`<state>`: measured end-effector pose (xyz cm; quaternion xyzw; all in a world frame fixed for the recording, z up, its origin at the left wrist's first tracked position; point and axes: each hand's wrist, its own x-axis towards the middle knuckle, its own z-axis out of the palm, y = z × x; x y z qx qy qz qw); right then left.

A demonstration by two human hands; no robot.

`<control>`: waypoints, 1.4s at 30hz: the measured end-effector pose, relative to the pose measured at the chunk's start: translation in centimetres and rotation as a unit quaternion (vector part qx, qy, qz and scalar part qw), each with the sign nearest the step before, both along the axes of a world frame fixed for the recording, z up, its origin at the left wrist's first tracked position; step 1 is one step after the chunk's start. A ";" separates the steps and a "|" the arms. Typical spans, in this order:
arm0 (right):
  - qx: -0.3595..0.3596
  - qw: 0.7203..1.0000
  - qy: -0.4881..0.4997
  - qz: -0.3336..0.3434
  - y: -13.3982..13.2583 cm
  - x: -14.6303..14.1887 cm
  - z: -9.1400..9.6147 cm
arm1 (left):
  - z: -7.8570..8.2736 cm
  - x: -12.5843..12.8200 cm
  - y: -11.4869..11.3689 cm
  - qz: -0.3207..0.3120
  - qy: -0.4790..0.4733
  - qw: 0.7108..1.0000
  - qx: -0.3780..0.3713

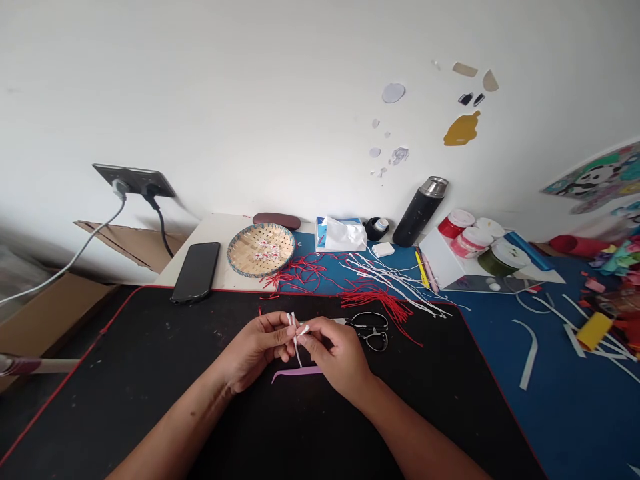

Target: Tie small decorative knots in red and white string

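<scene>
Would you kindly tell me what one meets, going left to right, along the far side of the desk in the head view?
Black smartphone, round woven bamboo tray, tissue box, black vacuum flask, red-lidded pot, olive-green spool.

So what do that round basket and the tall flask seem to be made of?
The round basket looks like woven bamboo, matte, its strips showing a crisscross weave. The flask seems metal under a matte black coating, judging by its shiny steel-like collar.
</scene>
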<state>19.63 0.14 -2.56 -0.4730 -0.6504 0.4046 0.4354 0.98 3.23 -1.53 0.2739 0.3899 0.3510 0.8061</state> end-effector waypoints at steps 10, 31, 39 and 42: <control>-0.083 0.994 0.067 0.017 0.2 -0.1 0.4 | 0.0 0.0 -0.1 -0.019 0.010 1.000 0.013; -0.205 0.960 0.187 0.036 0.7 -0.1 0.1 | 0.2 0.4 -0.2 -0.024 0.047 0.997 0.057; -0.217 0.955 0.202 0.028 0.9 -0.2 0.0 | 0.5 0.4 -0.2 -0.035 0.062 0.995 0.073; -0.236 0.948 0.211 0.038 1.0 -0.1 0.1 | 0.5 0.3 -0.2 -0.041 0.064 0.994 0.082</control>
